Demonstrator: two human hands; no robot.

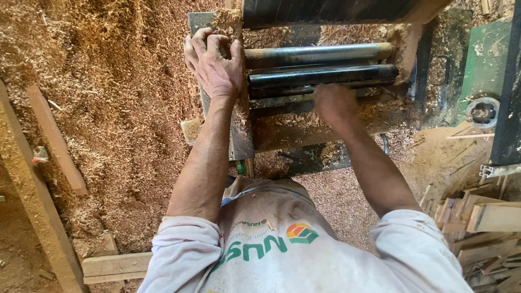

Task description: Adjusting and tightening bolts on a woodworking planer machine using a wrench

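I look down on a wood planing machine point(271, 144) coated in sawdust. Two dark steel rollers point(320, 65) lie across its top. My left hand point(214, 62) rests flat on the machine's left edge beside the roller ends, fingers curled over the frame. My right hand point(334, 103) is blurred, low on the sawdust-covered bed point(293, 127) just below the rollers, fingers drawn together; whether it holds anything is unclear.
Deep sawdust point(108, 97) covers the floor to the left, with wooden planks point(57, 141) lying in it. A stack of cut wood pieces point(483, 228) sits at the right. A green machine part point(485, 65) stands at the upper right.
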